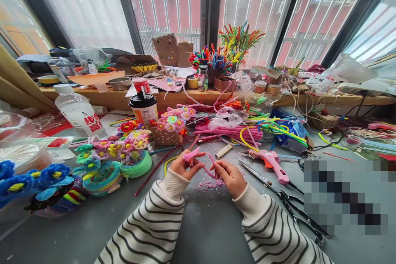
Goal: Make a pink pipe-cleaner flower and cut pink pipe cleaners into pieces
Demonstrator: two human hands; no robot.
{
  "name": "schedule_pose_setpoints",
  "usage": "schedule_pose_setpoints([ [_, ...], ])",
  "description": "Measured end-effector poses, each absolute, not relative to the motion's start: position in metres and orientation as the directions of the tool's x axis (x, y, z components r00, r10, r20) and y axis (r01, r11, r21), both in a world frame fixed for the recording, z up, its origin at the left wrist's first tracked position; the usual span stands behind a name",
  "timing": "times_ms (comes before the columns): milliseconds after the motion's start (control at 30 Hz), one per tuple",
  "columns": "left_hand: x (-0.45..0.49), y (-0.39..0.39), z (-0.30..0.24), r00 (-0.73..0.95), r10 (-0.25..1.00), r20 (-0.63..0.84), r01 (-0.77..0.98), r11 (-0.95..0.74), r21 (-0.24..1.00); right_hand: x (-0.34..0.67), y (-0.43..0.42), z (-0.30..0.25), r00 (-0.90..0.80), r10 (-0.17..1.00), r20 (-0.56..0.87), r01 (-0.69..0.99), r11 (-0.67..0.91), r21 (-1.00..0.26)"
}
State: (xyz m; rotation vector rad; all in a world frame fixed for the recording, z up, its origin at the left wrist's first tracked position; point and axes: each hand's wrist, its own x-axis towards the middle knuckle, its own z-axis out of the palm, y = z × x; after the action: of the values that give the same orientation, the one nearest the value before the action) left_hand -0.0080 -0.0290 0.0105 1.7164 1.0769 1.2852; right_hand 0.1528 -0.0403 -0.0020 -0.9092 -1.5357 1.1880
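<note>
A pink pipe cleaner (pixel 210 158) runs in a loop between my two hands above the grey table. My left hand (pixel 182 166) pinches its folded, thicker end, which sticks up past the fingertips. With thumb and fingers together, my right hand (pixel 230 176) grips the thinner strand. Under the hands lies a scatter of pink fuzz clippings (pixel 206 185). Right of my right hand are scissors (pixel 262 177) and a pink glue gun (pixel 272 163). Just beyond the hands sits a small pale lighter-like piece (pixel 224 151).
Pipe cleaner flowers in pots (pixel 136 165) crowd the left, with a plastic bottle (pixel 81 113) and a lidded cup (pixel 144 109) behind. A pile of pink pipe cleaners (pixel 229 134) lies ahead. Pliers (pixel 301 214) rest at right. A cluttered windowsill (pixel 173 98) spans the back.
</note>
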Motion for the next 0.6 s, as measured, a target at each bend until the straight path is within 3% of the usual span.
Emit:
schedule_pose_setpoints([
  [133, -0.0093, -0.0298, 0.0131, 0.156, 0.929, 0.335, 0.205, -0.363, 0.909, 0.1511, -0.0414, -0.0057, -0.315, 0.904, 0.291, 0.185, 0.359, -0.915],
  [333, -0.0076, -0.0327, 0.0145, 0.205, 0.915, 0.347, 0.140, -0.378, 0.915, 0.1496, -0.0425, -0.0046, -0.352, 0.896, 0.271, 0.203, 0.356, -0.912],
  [600, -0.0082, -0.0310, 0.0132, 0.114, 0.919, 0.376, 0.228, -0.393, 0.891, 0.1483, -0.0451, -0.0034, -0.270, 0.929, 0.253, 0.208, 0.313, -0.927],
])
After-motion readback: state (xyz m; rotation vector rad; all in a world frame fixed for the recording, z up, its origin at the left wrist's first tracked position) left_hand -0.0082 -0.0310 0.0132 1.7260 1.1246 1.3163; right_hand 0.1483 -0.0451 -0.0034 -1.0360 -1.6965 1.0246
